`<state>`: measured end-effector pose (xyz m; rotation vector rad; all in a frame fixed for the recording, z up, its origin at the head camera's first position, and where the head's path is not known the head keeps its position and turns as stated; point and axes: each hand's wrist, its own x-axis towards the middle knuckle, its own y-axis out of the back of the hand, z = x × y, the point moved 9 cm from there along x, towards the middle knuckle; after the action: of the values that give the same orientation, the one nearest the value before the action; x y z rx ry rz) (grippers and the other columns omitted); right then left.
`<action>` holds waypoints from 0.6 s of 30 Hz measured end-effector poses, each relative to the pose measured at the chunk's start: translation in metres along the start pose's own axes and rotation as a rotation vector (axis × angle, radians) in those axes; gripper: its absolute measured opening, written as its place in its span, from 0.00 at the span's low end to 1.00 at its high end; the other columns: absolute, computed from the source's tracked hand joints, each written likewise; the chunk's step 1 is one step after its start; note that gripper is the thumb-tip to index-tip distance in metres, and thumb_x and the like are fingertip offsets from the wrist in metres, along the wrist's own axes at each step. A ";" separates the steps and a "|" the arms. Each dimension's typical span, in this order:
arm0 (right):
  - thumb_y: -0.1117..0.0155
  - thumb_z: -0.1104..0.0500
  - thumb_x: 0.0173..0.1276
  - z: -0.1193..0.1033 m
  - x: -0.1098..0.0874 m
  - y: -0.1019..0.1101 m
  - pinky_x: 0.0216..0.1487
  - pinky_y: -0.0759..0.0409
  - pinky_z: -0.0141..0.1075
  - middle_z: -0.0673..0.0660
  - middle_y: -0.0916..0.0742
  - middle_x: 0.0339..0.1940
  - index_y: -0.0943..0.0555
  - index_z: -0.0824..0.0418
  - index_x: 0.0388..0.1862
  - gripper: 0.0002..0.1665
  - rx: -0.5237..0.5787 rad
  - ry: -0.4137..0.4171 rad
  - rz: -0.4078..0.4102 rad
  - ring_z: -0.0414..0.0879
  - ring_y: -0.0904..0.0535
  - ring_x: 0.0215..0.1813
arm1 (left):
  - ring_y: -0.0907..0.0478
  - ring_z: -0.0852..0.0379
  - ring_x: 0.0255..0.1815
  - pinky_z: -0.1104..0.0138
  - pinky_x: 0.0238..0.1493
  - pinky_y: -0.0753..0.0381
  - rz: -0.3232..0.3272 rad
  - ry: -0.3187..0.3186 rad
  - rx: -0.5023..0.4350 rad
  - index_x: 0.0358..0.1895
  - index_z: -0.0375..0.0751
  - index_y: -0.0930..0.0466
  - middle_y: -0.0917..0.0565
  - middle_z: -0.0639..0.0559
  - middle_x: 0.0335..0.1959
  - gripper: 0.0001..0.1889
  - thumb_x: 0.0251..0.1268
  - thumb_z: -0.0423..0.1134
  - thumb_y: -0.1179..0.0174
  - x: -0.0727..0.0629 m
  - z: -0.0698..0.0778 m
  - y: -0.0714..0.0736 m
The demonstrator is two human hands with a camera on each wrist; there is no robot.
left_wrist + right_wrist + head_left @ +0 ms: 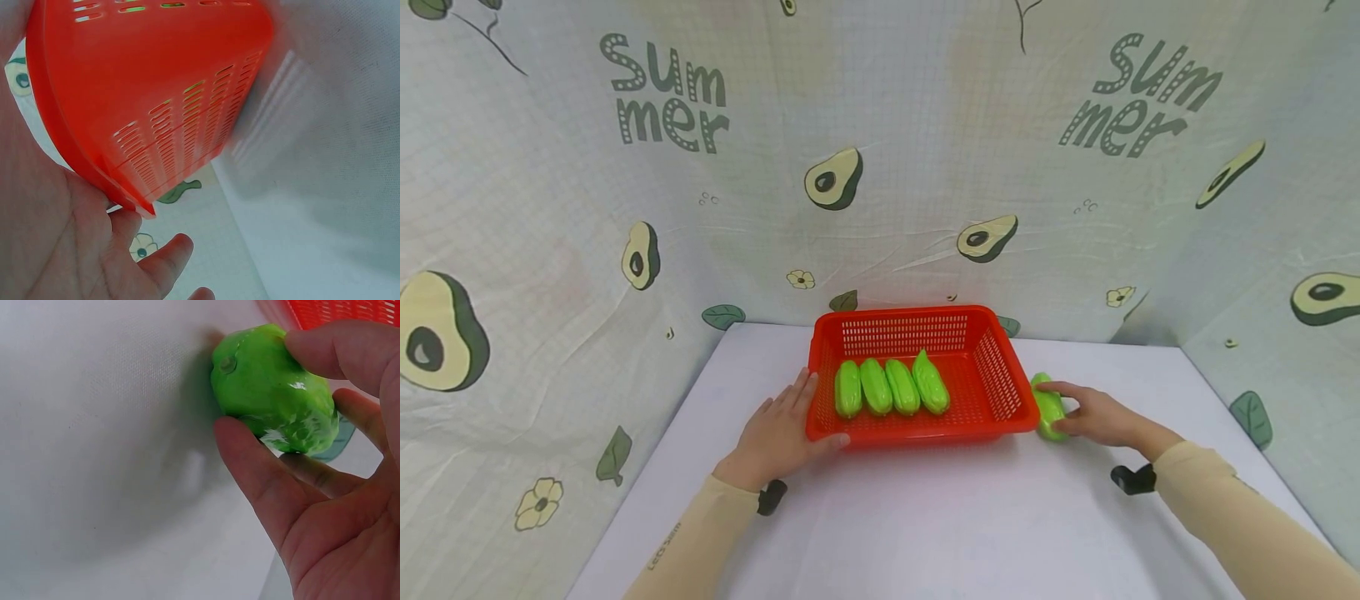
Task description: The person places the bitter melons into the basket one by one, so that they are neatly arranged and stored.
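A red plastic basket [910, 433] stands on the white table, with several glossy light-green, elongated vegetables [902, 387] lying side by side in its left and middle part. My left hand [778, 437] rests against the basket's front left corner, fingers extended along the left rim and thumb over the front rim. In the left wrist view the basket wall [137, 81] leans close to the palm. Just right of the basket, my right hand [1093, 414] holds another green vegetable [275, 390] between thumb and fingers. Its rounded, lobed end faces the right wrist camera.
The white tabletop [925, 525] extends in front of the basket and to both sides. A pale cloth [910, 108] printed with avocados and lettering hangs behind and at the sides. Black straps [1133, 479] show at both wrists.
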<state>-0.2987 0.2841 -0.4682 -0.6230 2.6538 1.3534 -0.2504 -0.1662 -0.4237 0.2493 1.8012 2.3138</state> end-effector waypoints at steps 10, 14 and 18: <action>0.28 0.56 0.65 -0.001 -0.005 0.007 0.46 0.16 0.49 0.73 0.29 0.66 0.36 0.57 0.77 0.44 0.005 -0.004 0.008 0.56 0.20 0.49 | 0.43 0.36 0.75 0.38 0.69 0.41 0.002 -0.008 -0.002 0.80 0.37 0.53 0.50 0.41 0.80 0.60 0.56 0.79 0.49 0.000 0.001 0.000; 0.28 0.56 0.65 0.000 -0.007 0.011 0.46 0.16 0.49 0.73 0.29 0.66 0.36 0.57 0.77 0.44 -0.003 0.001 0.012 0.56 0.20 0.48 | 0.43 0.36 0.75 0.38 0.69 0.42 0.001 -0.006 -0.002 0.80 0.37 0.53 0.51 0.41 0.80 0.60 0.56 0.79 0.49 0.000 0.001 0.000; 0.28 0.56 0.65 -0.001 -0.009 0.018 0.46 0.17 0.50 0.74 0.30 0.66 0.37 0.58 0.77 0.44 -0.012 0.005 0.016 0.56 0.19 0.48 | 0.43 0.36 0.75 0.38 0.69 0.42 0.001 -0.004 -0.004 0.80 0.37 0.53 0.51 0.40 0.80 0.60 0.56 0.79 0.49 0.000 0.001 0.000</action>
<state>-0.2978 0.2953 -0.4520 -0.6083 2.6626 1.3749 -0.2501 -0.1655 -0.4236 0.2538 1.7952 2.3150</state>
